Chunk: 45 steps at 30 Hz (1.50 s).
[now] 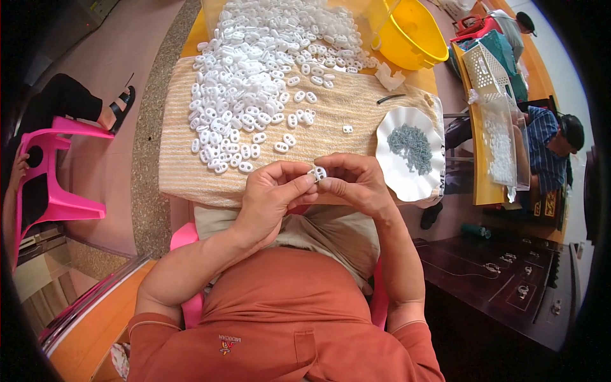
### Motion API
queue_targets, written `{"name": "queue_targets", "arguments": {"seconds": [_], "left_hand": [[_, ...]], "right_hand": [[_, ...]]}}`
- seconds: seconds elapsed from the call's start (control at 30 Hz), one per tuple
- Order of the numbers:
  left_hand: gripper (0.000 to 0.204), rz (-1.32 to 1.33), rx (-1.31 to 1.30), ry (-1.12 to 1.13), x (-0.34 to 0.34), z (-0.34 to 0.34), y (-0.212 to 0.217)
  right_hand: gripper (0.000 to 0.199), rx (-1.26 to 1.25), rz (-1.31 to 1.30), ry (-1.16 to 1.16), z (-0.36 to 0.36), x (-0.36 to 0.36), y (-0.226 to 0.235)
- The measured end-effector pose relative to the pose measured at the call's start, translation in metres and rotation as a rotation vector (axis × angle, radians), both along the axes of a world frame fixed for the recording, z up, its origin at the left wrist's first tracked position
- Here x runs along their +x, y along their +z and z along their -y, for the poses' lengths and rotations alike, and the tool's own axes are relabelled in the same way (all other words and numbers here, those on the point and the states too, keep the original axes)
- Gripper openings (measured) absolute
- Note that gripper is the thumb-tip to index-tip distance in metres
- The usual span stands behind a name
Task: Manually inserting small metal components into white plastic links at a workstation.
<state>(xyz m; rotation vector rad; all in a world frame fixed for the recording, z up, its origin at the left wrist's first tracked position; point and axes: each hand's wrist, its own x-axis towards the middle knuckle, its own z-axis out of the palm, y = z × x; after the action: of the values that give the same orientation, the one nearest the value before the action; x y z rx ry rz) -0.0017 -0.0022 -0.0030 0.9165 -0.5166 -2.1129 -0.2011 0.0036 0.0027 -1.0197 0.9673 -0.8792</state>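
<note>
Over the near edge of the towel-covered table (356,95), my two hands meet at one white two-hole cord lock (320,172). Thumb and fingers of my left hand (275,191) pinch its left side. From the right, my right hand (358,183) grips it between thumb and forefinger. Fingertips hide part of the piece. A big heap of similar white cord locks (235,102) spreads over the left and far side, a few lying loose nearby. Right of my hands, a white wavy-rimmed plate (407,189) holds a mound of small grey springs (410,148).
One small white piece (347,129) lies alone left of the plate. Beyond are a dark strip (391,99), a crumpled pale scrap (389,77) and a yellow basin (417,32). A person in a checked shirt (548,143) sits at right; a pink chair (54,165) stands left.
</note>
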Motion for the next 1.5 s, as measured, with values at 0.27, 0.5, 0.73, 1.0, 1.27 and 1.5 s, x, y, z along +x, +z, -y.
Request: {"name": "queue_targets", "arguments": {"seconds": [0.27,0.5,0.73,1.0,1.27,1.5], "left_hand": [[0.015,-0.02,0.01,-0.014,0.0,-0.001,0.0],[0.014,-0.119,0.061,-0.029,0.0,0.0,-0.002],[0.017,-0.285,0.04,-0.092,0.002,0.002,-0.001],[0.01,-0.279,0.013,-0.131,0.001,0.003,0.006],[0.012,-0.309,-0.033,-0.149,0.005,0.001,0.012],[0.015,-0.307,-0.106,-0.126,0.004,-0.001,0.011]], "right_hand": [[0.032,0.016,0.054,-0.013,-0.001,0.0,0.003],[0.031,0.05,0.15,-0.023,-0.005,0.0,0.008],[0.03,0.104,0.241,-0.047,-0.009,0.003,0.013],[0.031,-0.245,0.11,-0.016,-0.006,0.005,0.006],[0.032,-0.234,0.151,-0.015,-0.011,0.013,0.014],[0.031,-0.292,0.17,-0.042,-0.014,0.02,0.015]]}}
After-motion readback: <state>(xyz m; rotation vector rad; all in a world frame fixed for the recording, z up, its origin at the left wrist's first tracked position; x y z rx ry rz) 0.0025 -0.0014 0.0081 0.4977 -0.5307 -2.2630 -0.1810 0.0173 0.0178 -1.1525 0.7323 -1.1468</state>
